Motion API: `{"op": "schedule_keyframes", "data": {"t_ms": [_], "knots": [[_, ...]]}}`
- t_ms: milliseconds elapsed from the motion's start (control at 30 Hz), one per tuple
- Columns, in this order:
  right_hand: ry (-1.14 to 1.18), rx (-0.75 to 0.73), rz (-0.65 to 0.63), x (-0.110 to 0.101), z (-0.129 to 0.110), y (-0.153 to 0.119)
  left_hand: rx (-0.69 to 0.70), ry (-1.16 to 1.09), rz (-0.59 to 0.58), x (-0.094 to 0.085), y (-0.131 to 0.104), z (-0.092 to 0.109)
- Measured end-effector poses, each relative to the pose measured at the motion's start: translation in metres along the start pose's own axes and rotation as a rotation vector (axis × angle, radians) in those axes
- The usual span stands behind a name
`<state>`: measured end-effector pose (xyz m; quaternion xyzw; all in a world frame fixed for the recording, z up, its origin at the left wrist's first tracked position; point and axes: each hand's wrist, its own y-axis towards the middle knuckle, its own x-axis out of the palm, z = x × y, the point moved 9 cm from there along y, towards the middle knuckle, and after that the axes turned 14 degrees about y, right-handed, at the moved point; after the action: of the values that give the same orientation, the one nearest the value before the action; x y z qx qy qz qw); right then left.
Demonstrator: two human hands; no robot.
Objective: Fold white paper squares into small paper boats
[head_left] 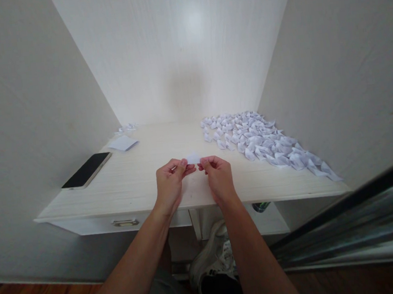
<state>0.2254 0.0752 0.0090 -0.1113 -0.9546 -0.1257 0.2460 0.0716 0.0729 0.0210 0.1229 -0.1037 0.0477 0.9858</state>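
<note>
A small white piece of paper is held up between both hands near the middle of the desk. My left hand pinches its left end between thumb and fingers. The right end is pinched in the same way by my right hand. To the right spreads a large pile of small folded white paper pieces. At the back left lies a flat stack of white paper sheets, with small white scraps just behind it.
A dark-screened phone lies at the left of the white desk. Walls close in the back and both sides. Under the desktop are a drawer with a metal handle, an open shelf and a white shoe.
</note>
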Motion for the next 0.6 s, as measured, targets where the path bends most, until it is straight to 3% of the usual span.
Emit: {"op": "schedule_keyframes", "data": {"t_ms": [167,433,600], "knots": [[-0.004,0.024,0.062,-0.006,0.002,0.000,-0.116,0.065,0.011,-0.004,0.000,-0.012],[0.104,0.124,0.059,-0.003,0.009,-0.001,-0.021,0.446,0.005,-0.022,0.006,0.002],[0.130,0.109,0.052,-0.001,0.007,-0.001,-0.072,0.342,-0.001,-0.019,0.004,-0.001]]}}
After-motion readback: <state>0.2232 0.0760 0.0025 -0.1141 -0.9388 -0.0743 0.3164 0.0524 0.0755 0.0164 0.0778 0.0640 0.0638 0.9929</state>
